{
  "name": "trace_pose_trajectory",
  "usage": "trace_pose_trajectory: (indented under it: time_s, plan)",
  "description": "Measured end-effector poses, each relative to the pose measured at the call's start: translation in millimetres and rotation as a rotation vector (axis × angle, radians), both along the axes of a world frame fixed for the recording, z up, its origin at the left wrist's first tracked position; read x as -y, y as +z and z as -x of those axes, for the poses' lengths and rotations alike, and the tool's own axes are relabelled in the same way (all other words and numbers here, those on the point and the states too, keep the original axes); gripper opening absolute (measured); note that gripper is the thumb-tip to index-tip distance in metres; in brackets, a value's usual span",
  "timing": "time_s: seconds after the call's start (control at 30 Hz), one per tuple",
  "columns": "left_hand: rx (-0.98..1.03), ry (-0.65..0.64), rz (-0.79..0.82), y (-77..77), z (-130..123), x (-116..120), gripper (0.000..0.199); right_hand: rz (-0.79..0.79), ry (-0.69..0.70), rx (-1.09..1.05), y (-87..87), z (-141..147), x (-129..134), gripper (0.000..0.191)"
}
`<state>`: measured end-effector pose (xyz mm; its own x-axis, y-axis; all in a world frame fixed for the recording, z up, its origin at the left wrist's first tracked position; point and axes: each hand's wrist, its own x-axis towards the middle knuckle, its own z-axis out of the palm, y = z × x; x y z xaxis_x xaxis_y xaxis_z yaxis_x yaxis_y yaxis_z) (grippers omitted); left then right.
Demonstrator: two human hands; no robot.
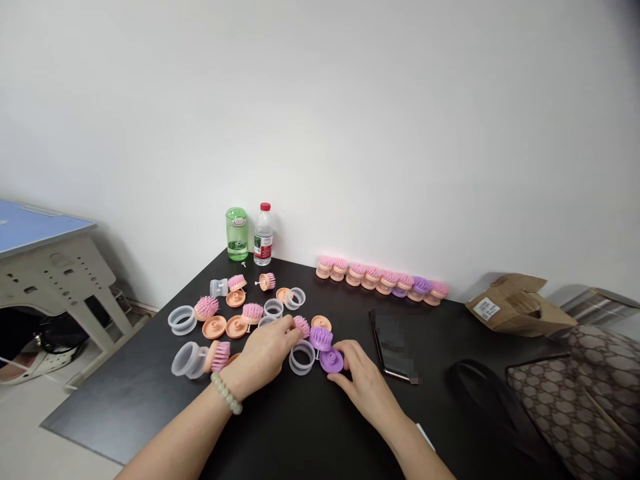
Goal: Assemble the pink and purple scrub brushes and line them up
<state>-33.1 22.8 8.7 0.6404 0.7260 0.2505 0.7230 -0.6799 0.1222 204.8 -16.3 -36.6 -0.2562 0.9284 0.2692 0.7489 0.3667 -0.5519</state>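
My right hand (364, 377) grips the rim of a purple round base (331, 361) between thumb and fingers, just above or on the table. A purple bristle head (321, 338) lies against it. My left hand (265, 352), with a beaded bracelet on the wrist, has its fingers curled together beside a pink bristle head (301, 326). Whatever they hold, if anything, is hidden. Below those fingertips lies a clear plastic ring (302, 357). An orange round base (321, 323) sits behind the purple head.
Pink bristle heads (207, 307), orange bases (215, 327) and clear rings (183, 321) are scattered leftward. Assembled brushes (371, 277) line the wall. A green bottle (237, 235) and water bottle (263, 235) stand behind. Rightward lie a phone (395, 350), paper bag (520, 307) and patterned bag (565, 400).
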Motion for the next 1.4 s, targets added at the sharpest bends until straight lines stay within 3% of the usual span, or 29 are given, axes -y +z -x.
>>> trace_pose_trajectory:
  time_s: [0.1, 0.3, 0.5, 0.63, 0.87, 1.03, 1.23, 1.4]
  plan:
    - [0.108, -0.012, -0.075, -0.3, -1.8, 1.2, 0.034, -0.011, -0.002, -0.086, -6.5, 0.0, -2.0, 0.042]
    - [0.139, -0.348, -0.078, -0.6, -9.2, 10.1, 0.010, -0.004, 0.001, -0.164, -8.0, -8.3, -3.0, 0.035]
    - [0.120, -0.232, -0.105, -12.4, -11.1, 5.6, 0.022, -0.100, -0.077, -0.169, 4.2, -20.0, -3.0, 0.021]
    - [0.188, -0.197, -0.096, -10.7, -9.1, 7.0, 0.038, -0.162, -0.197, -0.149, 15.8, -36.4, -13.5, 0.013]
    - [0.101, -0.410, -0.027, -11.7, -24.0, 24.6, 0.043, -0.241, -0.418, 0.046, 32.6, -105.3, -75.3, 0.026]
    - [0.001, -0.430, -0.008, -25.3, -33.4, 24.7, 0.049, -0.253, -0.538, 0.255, 34.2, -144.4, -132.8, 0.032]
    - [-0.051, -0.379, -0.036, -35.1, -31.5, 16.3, 0.070, -0.216, -0.594, 0.428, 26.8, -151.2, -181.9, 0.037]
    - [-0.047, -0.311, -0.017, -32.8, -28.3, 13.8, 0.072, -0.177, -0.634, 0.507, 28.4, -149.1, -192.9, 0.035]
